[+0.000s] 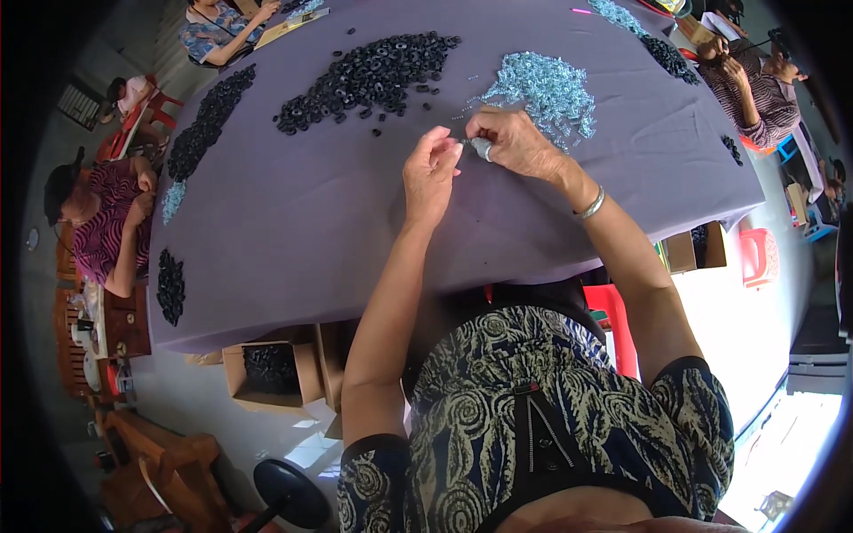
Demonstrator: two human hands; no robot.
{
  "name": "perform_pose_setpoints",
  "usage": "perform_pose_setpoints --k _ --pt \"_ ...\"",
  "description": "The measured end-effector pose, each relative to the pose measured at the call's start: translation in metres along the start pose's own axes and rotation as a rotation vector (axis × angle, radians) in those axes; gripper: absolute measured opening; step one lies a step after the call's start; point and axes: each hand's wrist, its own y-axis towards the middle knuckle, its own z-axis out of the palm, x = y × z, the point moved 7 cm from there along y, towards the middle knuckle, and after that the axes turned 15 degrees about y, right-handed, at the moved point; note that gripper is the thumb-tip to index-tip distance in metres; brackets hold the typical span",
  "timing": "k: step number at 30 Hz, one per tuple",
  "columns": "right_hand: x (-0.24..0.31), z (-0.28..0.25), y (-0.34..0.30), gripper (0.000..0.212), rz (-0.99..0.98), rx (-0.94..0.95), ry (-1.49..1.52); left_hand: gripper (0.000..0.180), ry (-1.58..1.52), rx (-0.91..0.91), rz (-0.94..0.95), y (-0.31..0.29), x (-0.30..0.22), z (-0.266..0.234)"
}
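Note:
My left hand [429,178] is raised over the middle of the table, its thumb and fingers drawn together at the tips. Close against it, my right hand [517,144] is bent in a pinch, with a grey cover [482,147] on one finger and a silver bangle at the wrist. A tiny piece [464,142] shows between the two sets of fingertips, too small to name. Just beyond my right hand lies a heap of small, shiny pale-blue pieces [544,87]. Farther left is a heap of small black ring-shaped pieces [378,73].
A grey-purple cloth [302,222] covers the table. More black pieces [209,124] lie along its left edge. Co-workers sit at the left [111,209], far left and right [751,93]. Below the near edge stands a cardboard box [233,373] holding black pieces, and a red chair [613,324] is behind me.

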Motion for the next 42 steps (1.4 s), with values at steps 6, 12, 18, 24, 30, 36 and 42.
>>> perform_pose_setpoints --k 6,12,18,24,30,36,42 --pt "0.023 0.010 -0.009 0.010 -0.070 -0.038 -0.083 0.019 -0.055 0.073 -0.022 -0.002 0.005 0.001" --pt "0.001 0.001 -0.022 0.013 0.058 -0.200 0.293 0.019 -0.115 0.077 -0.019 -0.004 0.002 0.003" --pt "-0.011 0.010 -0.028 0.028 0.323 -0.063 0.197 0.024 -0.047 0.104 0.060 -0.008 -0.004 0.005" --pt "-0.011 0.007 -0.029 0.028 0.233 -0.077 0.215 0.026 0.001 0.136 0.117 -0.008 -0.010 0.009" --pt "-0.005 0.008 -0.032 0.026 0.216 -0.082 0.206 0.025 -0.091 0.155 0.063 -0.009 -0.009 0.008" --pt "-0.008 0.018 -0.035 0.026 0.342 -0.081 0.421 0.023 -0.105 0.149 0.138 -0.009 -0.014 0.007" --pt "0.003 0.012 -0.034 0.018 0.189 -0.141 0.129 0.024 -0.036 0.148 0.126 -0.009 -0.011 0.009"
